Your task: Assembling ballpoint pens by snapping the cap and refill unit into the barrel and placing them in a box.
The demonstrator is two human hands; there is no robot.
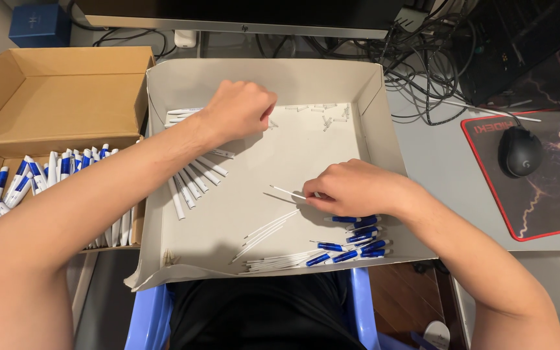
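1. Head view shows my right hand [358,189] with its grip pinched on a thin white refill [288,192], held just above the floor of the white tray [384,123]. The rod is slender, so I judge it could slide out or flex if I squeeze unevenly.
2. My left hand [240,109] is clenched at the back of the tray; I cannot tell what it encloses. The small springs [322,111] beside it are tiny and could scatter if my knuckles brush them.
3. Under my right wrist lie blue pen tips [358,240] and loose refills [268,230]; a dragging forearm could sweep them over the torn front edge.
4. White barrels [192,181] fan out near my left forearm and could roll.
5. Outside, the cardboard box [53,97] holds finished pens [27,175], well apart.
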